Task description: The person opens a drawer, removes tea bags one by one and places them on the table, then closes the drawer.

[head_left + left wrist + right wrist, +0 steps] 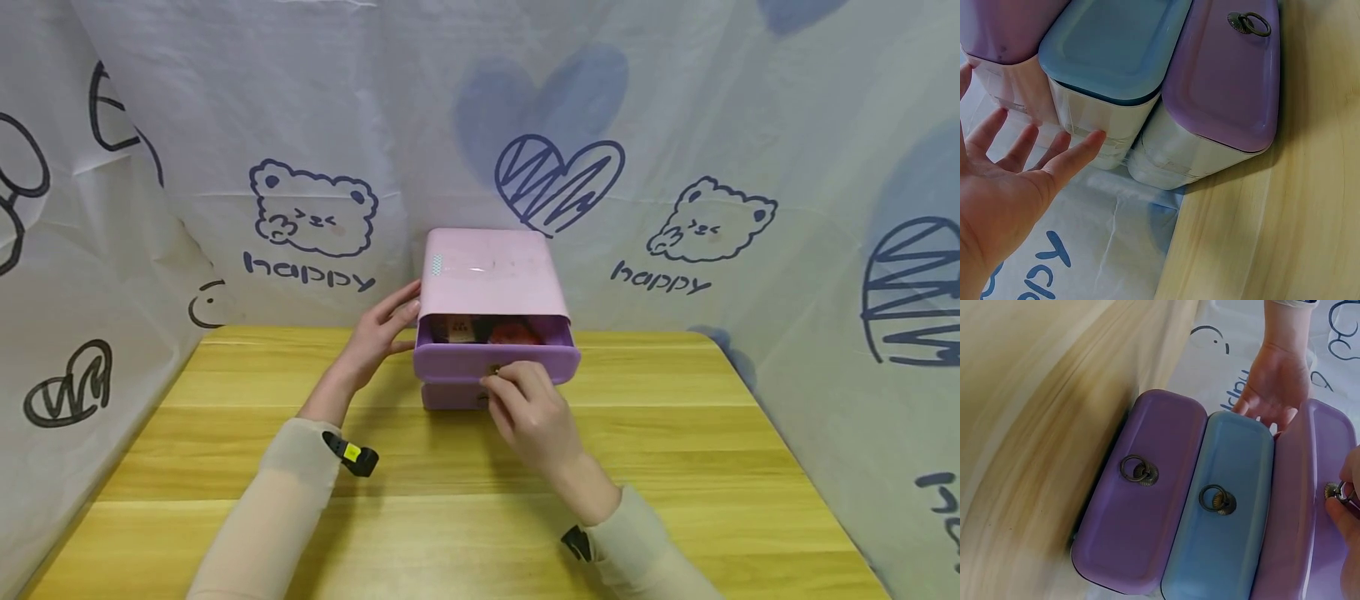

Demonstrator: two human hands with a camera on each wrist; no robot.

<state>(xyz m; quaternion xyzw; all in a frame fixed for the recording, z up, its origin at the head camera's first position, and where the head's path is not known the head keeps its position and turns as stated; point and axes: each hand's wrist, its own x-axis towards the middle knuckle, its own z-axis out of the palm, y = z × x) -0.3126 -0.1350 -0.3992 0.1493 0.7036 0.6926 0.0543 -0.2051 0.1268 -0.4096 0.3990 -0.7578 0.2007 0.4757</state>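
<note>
A small pink drawer cabinet [495,275] stands at the back of the table, its top purple drawer [453,364] pulled partway out. Inside that drawer lie a tan packet [460,327] and something red [513,333], both partly hidden under the cabinet top. My right hand [536,412] pinches the ring pull [1332,490] on the drawer's front between thumb and finger. With fingers spread, my left hand [377,335] rests against the cabinet's left side. Below the pulled drawer, a blue drawer [1229,462] and a lower purple drawer [1147,531] are closed, each with a bronze ring pull.
The wooden table [465,517] stretches in front and to both sides of the cabinet. Close behind hangs a white cloth [420,108] printed with bears and hearts, which also runs along both sides. A black wrist strap [352,454] sits on the left sleeve.
</note>
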